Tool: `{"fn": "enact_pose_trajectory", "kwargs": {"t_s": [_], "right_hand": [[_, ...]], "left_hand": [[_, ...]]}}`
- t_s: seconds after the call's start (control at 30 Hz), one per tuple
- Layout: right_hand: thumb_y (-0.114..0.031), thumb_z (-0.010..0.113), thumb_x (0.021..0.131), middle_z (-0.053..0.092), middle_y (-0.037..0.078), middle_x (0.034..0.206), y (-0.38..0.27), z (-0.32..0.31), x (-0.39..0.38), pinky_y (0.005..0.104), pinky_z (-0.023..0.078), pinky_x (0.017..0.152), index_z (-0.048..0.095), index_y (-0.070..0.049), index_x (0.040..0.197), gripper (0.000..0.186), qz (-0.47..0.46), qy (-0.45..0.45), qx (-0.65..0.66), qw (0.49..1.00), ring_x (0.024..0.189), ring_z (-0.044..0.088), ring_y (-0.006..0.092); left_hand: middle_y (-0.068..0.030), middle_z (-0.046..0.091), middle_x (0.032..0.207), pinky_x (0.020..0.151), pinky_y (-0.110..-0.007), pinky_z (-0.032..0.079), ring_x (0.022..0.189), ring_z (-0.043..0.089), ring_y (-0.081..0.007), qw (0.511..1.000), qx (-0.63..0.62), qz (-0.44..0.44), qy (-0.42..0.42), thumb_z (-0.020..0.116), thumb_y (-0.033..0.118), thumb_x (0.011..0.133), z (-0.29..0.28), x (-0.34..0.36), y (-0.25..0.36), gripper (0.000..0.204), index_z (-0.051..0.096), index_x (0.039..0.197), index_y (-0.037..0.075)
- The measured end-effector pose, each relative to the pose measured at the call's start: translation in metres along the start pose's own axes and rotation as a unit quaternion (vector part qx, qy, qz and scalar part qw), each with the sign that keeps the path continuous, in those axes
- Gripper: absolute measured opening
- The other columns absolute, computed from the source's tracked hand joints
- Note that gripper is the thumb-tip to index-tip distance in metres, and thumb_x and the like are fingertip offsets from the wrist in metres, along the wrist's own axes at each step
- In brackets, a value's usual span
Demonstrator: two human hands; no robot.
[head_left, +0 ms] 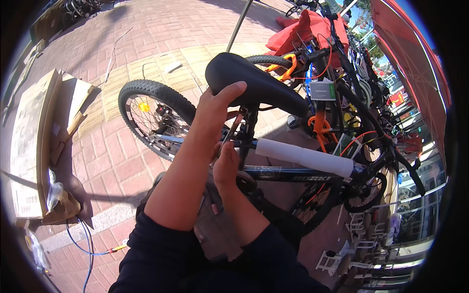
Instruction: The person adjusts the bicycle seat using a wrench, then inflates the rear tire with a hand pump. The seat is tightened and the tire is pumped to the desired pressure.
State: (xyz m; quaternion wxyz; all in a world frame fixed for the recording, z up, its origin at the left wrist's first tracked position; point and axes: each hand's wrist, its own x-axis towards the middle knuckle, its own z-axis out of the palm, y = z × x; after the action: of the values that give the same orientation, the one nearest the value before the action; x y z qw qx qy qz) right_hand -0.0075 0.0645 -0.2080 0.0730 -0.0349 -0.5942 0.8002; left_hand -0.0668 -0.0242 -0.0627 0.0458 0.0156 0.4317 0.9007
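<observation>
A black bicycle saddle point(254, 84) sits on the seat post point(250, 122) of a dark bike. My left hand point(217, 103) grips the saddle's rear side, thumb on top and fingers hidden beneath. Below it, my right hand point(226, 165) is closed round a slim metal wrench point(227, 135), whose upper end reaches the clamp under the saddle. That end is partly hidden, so its exact fit cannot be told. White foam point(303, 155) wraps the top tube of the dark frame point(288, 173). The rear wheel point(155, 117) has a knobbly tyre and a yellow reflector.
Flattened cardboard point(38, 151) lies on the brick paving at the left, near a blue hose point(90, 244). Close on the right stand several other bikes, one with an orange frame point(320, 127). A red canopy point(408, 53) hangs beyond them. White metal stands point(328, 262) are at the lower right.
</observation>
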Motion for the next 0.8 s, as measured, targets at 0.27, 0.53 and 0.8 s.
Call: {"fn": "enact_pose_trajectory", "kwargs": {"t_s": [0.27,0.53,0.8], "right_hand": [[-0.038,0.037,0.107,0.053,-0.001,0.071,0.029,0.032,0.009,0.029,0.039,0.058,0.052,-0.004,0.078,0.046,-0.026,0.103,0.021,0.994,0.063,0.047,0.0089],[-0.039,0.041,0.106,0.052,0.002,0.063,0.006,-0.022,0.007,0.0358,0.042,0.058,0.055,-0.004,0.077,0.047,0.012,0.037,-0.194,0.98,0.06,0.053,0.0167],[-0.044,0.047,0.1,0.069,0.016,0.083,-0.223,-0.048,0.028,0.0459,0.052,0.076,0.072,-0.005,0.089,0.048,-0.033,-0.074,-0.809,0.582,0.082,0.066,0.0361]], "left_hand": [[-0.0058,0.065,0.109,0.078,-0.035,0.052,0.102,0.063,-0.0181,1.0,0.006,-0.001,0.018,0.069,0.035,0.087,0.005,-0.001,0.001,0.046,0.059,0.12,0.005],[-0.0058,0.065,0.11,0.084,-0.037,0.051,0.103,0.061,-0.0184,1.0,0.014,-0.006,0.026,0.07,0.035,0.086,-0.005,0.002,-0.001,0.047,0.058,0.121,0.005],[-0.0074,0.06,0.12,0.087,-0.039,0.049,0.11,0.058,-0.021,1.0,0.024,-0.008,0.016,0.072,0.039,0.086,-0.008,0.001,-0.003,0.055,0.055,0.126,0.006]]}}
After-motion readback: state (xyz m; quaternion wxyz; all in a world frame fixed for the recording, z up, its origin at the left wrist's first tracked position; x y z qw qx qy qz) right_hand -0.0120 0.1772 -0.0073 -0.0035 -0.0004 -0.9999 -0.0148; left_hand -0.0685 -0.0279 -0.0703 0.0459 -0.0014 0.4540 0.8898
